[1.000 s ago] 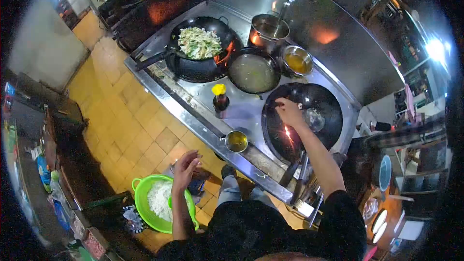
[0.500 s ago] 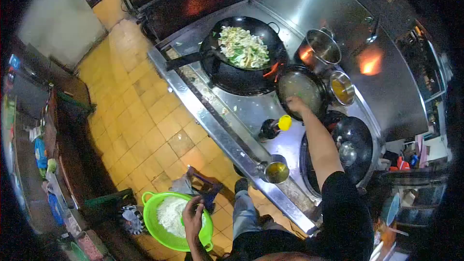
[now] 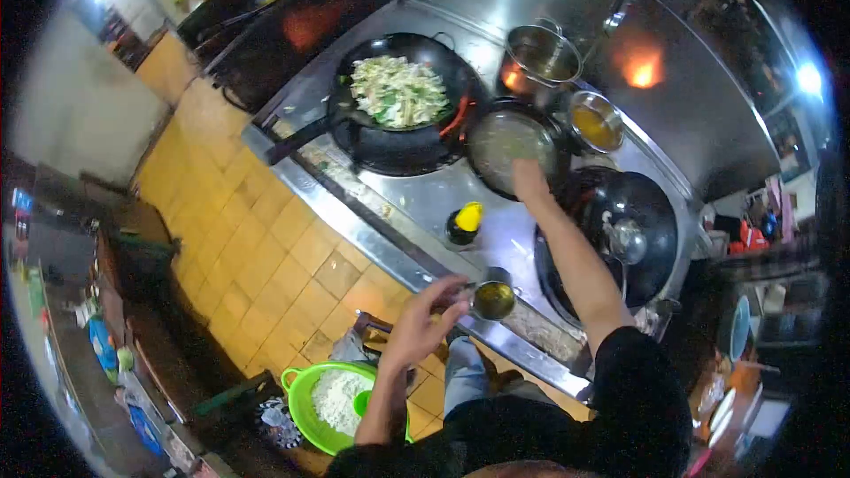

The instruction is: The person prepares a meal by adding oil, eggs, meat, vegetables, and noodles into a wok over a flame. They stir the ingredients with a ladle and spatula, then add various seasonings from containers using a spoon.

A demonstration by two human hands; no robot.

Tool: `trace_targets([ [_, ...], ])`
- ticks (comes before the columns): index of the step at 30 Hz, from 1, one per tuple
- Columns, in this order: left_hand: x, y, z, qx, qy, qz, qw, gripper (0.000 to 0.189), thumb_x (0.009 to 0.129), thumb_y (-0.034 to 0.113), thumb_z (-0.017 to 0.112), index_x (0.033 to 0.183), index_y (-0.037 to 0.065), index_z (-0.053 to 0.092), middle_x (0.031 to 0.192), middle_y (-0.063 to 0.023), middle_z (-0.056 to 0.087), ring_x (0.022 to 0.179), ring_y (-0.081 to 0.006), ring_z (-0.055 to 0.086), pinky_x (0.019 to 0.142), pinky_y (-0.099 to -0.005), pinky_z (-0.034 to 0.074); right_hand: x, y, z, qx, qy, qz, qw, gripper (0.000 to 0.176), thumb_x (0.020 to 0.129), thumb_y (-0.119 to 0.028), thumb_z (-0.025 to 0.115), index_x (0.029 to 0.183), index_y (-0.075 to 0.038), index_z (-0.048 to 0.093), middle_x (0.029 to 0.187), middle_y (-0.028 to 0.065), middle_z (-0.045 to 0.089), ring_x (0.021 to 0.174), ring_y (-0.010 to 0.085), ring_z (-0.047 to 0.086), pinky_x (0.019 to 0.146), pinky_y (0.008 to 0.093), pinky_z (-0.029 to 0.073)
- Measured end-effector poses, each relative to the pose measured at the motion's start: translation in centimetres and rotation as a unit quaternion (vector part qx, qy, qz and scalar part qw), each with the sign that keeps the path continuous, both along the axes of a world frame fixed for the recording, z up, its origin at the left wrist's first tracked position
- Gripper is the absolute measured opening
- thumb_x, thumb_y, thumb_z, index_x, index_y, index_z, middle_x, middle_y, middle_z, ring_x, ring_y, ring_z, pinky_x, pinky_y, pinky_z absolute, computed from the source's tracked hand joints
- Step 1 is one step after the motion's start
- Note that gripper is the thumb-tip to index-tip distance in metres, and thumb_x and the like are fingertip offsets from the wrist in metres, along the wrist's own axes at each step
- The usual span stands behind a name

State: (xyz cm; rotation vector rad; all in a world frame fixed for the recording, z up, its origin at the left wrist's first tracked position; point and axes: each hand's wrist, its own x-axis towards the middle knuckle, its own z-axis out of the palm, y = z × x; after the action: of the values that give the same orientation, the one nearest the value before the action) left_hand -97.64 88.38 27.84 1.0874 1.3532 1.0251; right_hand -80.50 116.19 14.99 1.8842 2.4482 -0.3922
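Note:
My left hand [image 3: 429,323] reaches to the stove's front edge, thumb and fingers apart, fingertips right at the handle side of a small metal cup [image 3: 493,301] of yellowish oil. My right hand [image 3: 529,180] is over the near side of a dark round pan [image 3: 482,179] of cloudy, pale contents; its fingers point down and are hidden. Between the hands stands a dark bottle [image 3: 460,228] with a yellow cap. Right of my right forearm, a metal ladle [image 3: 627,242] lies in a black wok [image 3: 660,212].
Chopped pale and green food [image 3: 398,93] fills another black wok [image 3: 354,146] at the left, with flame at its side. Behind are a tall metal pot [image 3: 542,53] and a metal bowl of yellow liquid [image 3: 598,128]. A green colander [image 3: 305,407] of white powder stands below left.
My left hand has moved from over the green colander up to the metal cup. My right hand stays at the round pan, and the camera view has shifted.

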Motion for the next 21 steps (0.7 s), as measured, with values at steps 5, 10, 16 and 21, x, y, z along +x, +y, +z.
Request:
trace_targets([
  [5, 7.7, 13.7, -4.6, 0.161, 0.063, -0.06, 0.983, 0.033, 0.078, 0.016, 0.063, 0.107, 0.003, 0.055, 0.074, -0.0051, 0.056, 0.063, -0.0106, 0.05, 0.058, -0.0264, 0.043, 8.5, -13.8, 3.1, 0.073, 0.083, 0.009, 0.994, 0.016, 0.075, -0.009, 0.05, 0.087, -0.005, 0.059, 0.09, 0.0194, 0.059, 0.086, 0.0372, 0.057, 0.069, 0.0453, 0.047],
  [10, 13.2, 28.3, -14.3, 0.07, 0.364, 0.048, 0.927, 0.042, 0.073, 0.026, 0.063, 0.108, 0.003, 0.055, 0.094, -0.0138, 0.06, 0.09, -0.0249, 0.057, 0.078, -0.0378, 0.043, 18.8, -28.1, 7.7, 0.073, 0.057, -0.115, 0.989, 0.044, 0.072, -0.013, 0.06, 0.114, -0.005, 0.051, 0.117, 0.0202, 0.048, 0.101, 0.0377, 0.051, 0.083, 0.0439, 0.044],
  [16, 11.8, 33.3, -22.5, -0.018, 0.463, -0.098, 0.881, 0.045, 0.088, 0.026, 0.038, 0.125, 0.002, 0.042, 0.123, -0.0197, 0.047, 0.112, -0.0327, 0.048, 0.09, -0.0446, 0.041, 28.4, -38.3, 3.3, 0.007, 0.091, -0.266, 0.959, 0.047, 0.077, -0.024, 0.062, 0.112, 0.003, 0.046, 0.093, 0.021, 0.055, 0.085, 0.0371, 0.056, 0.072, 0.0417, 0.046],
  [21, 11.9, 32.7, -21.3, -0.066, 0.538, -0.146, 0.827, 0.033, 0.088, 0.021, 0.041, 0.116, 0.012, 0.054, 0.117, -0.0115, 0.054, 0.102, -0.0288, 0.055, 0.083, -0.04, 0.047, 29.6, -39.0, 6.1, -0.188, 0.34, -0.424, 0.818, 0.038, 0.081, -0.023, 0.058, 0.107, 0.003, 0.048, 0.069, 0.0124, 0.057, 0.065, 0.0247, 0.057, 0.054, 0.0332, 0.044],
])
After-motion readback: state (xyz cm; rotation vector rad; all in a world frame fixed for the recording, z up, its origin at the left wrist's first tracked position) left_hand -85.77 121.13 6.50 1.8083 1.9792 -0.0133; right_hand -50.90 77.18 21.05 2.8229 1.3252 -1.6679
